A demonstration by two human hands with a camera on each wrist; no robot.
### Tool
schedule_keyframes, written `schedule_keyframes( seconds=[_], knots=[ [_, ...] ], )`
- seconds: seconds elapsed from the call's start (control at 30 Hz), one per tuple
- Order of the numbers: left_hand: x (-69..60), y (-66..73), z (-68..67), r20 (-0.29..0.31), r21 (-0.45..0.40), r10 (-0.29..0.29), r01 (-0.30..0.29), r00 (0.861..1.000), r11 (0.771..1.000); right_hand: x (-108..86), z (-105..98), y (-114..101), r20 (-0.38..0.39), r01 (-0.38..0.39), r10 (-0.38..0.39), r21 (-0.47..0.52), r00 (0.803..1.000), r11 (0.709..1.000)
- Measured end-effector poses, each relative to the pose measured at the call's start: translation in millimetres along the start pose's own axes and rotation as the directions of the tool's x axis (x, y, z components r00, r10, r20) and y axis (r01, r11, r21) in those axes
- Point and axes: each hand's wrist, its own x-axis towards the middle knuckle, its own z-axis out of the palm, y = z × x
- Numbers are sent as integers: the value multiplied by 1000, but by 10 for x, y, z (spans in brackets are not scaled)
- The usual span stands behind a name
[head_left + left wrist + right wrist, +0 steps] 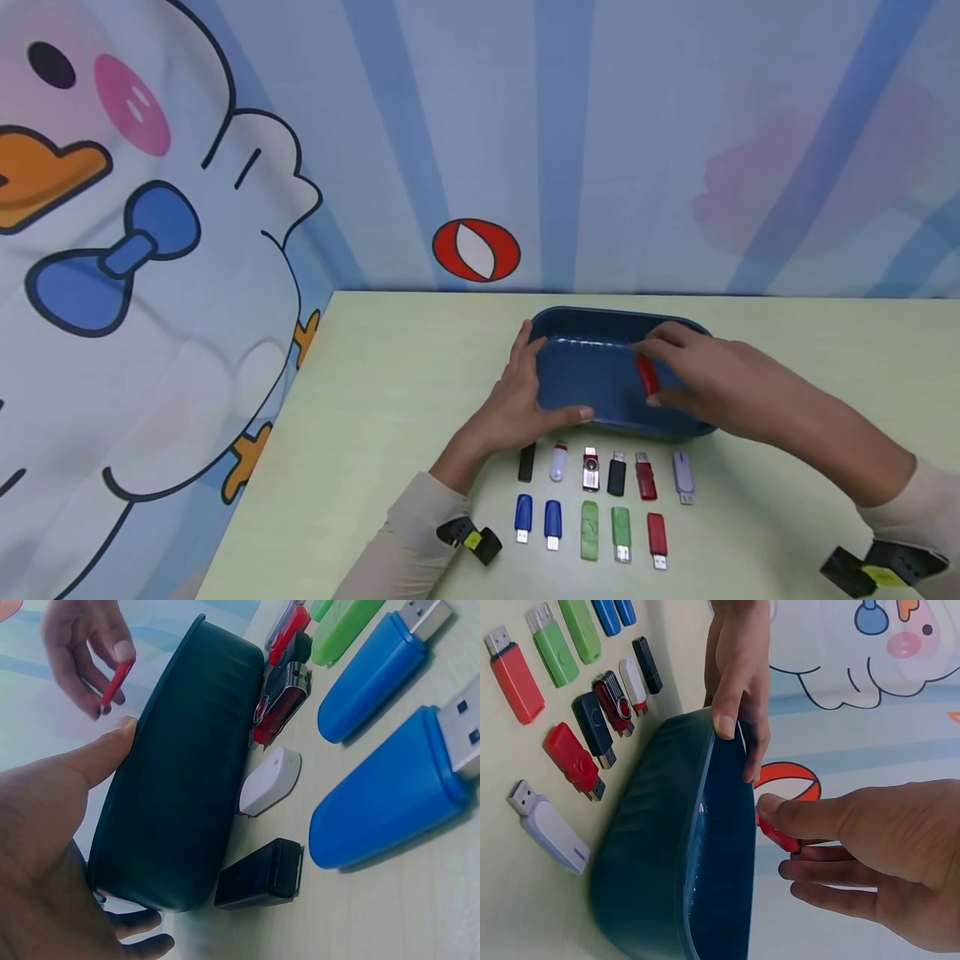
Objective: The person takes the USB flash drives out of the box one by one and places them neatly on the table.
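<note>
My left hand (516, 408) grips the left end of a deep blue tray (585, 379), its thumb on the near rim and its fingers along the side. Over the right part of the tray, my right hand (712, 379) pinches a red USB stick (647, 375) between thumb and fingers. The right wrist view shows this stick (778, 835) partly covered by the thumb, above the tray's opening. In front of the tray lie several USB sticks in two rows, among them a black one (527, 462), a white one (558, 462) and a red one (657, 540).
Two blue sticks (523, 518) and two green ones (590, 531) lie in the nearer row. A lilac stick (683, 477) ends the farther row at the right. Behind the pale table (405, 375) stands a printed backdrop (637, 150), which also runs along the left.
</note>
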Motion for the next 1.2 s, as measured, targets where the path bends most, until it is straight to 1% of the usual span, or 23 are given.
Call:
schedule_keyframes(
  seconds=[0.13, 0.33, 0.47, 0.63, 0.9, 1.1, 1.2],
  knots=[
    [-13, -11, -3, 1, -1, -2, 2, 1000, 1000, -123, 17, -21, -9, 1, -1, 25, 1000, 1000],
    [-26, -9, -7, 2, -15, 4, -4, 1000, 1000, -335, 27, -53, -37, -7, 8, 21, 999, 1000],
    [-34, -3, -4, 2, -22, 7, -7, 1000, 1000, -470, 76, -79, -38, -18, 19, 15, 999, 1000],
    [-37, 6, 2, 1, -19, 8, -8, 1000, 1000, -624, 170, -110, -25, -51, 51, -6, 998, 999],
    [-66, 17, 18, -1, -18, 0, 0, 1000, 1000, -854, 317, -177, -8, -90, 90, 4, 996, 996],
    [-53, 13, 10, -14, -20, 15, -15, 1000, 1000, -964, 440, -172, 46, -146, 145, 27, 988, 989],
    [-57, 3, 5, -12, -23, 18, -18, 1000, 1000, -1030, 522, -175, 57, -164, 161, 40, 985, 986]
  ],
)
